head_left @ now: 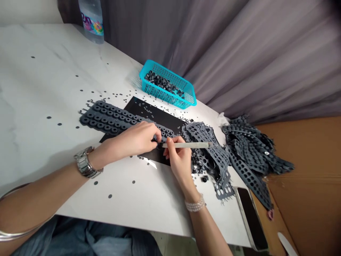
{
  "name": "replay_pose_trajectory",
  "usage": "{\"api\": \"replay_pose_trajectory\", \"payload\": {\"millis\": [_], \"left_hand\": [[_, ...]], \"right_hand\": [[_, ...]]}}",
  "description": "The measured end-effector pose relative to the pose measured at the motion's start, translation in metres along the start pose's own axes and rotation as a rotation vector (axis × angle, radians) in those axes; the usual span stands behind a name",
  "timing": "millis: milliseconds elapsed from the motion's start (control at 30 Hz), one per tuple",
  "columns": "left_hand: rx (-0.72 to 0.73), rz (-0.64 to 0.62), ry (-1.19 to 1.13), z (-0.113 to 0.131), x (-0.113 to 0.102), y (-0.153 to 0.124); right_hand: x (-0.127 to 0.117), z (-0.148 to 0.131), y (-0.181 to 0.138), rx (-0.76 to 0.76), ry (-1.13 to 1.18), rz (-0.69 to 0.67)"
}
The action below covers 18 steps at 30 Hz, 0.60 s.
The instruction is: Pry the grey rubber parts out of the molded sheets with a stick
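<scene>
A dark grey moulded rubber sheet (106, 115), with rows of round ring-shaped parts, lies across a black mat (165, 119). My left hand (141, 137) rests over the sheet's near edge, thumb and forefinger pinched together; what lies between them is too small and dark to make out. Close to its right, my right hand (179, 154) grips a pale, slim stick-shaped tool (197, 145). The tool's left end points at the left fingertips and the edge of the sheet. Punched-out rubber sheets (207, 142) and loose black parts (198, 165) lie just right of my right hand.
A turquoise basket (167, 96) holding small black parts stands at the back. Small dark discs (110, 196) dot the white table (48, 89). A water bottle (92, 23) stands at the far left. More perforated sheets (250, 149), a phone (252, 217) and a cardboard box (306, 153) are right.
</scene>
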<state>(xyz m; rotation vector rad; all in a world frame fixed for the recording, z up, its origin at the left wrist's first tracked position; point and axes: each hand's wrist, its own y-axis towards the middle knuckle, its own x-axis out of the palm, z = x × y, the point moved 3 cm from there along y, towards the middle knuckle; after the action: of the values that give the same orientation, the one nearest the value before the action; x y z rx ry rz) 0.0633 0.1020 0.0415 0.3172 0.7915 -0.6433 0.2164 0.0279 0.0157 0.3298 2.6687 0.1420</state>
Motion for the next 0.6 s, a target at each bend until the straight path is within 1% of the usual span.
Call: {"api": "replay_pose_trajectory", "payload": {"millis": [33,100,233,500,600], "left_hand": [[0.042,-0.001,0.054,-0.001,0.004,-0.001],[0.079,-0.006,0.127,-0.003,0.01,-0.003],[0.075,-0.03,0.204,-0.004,0.014,-0.004],[0.062,-0.004,0.253,-0.002,0.017,-0.004],[0.06,-0.011,0.223,0.001,0.017,-0.003]], "right_hand": [[0.0,0.0,0.0,-0.004,-0.005,-0.004],[0.001,0.0,0.0,-0.01,-0.013,-0.015],[0.002,0.001,0.002,-0.018,-0.043,-0.022],[0.002,-0.001,0.002,-0.051,-0.066,-0.037],[0.004,-0.006,0.002,-0.1,-0.122,-0.042]]}}
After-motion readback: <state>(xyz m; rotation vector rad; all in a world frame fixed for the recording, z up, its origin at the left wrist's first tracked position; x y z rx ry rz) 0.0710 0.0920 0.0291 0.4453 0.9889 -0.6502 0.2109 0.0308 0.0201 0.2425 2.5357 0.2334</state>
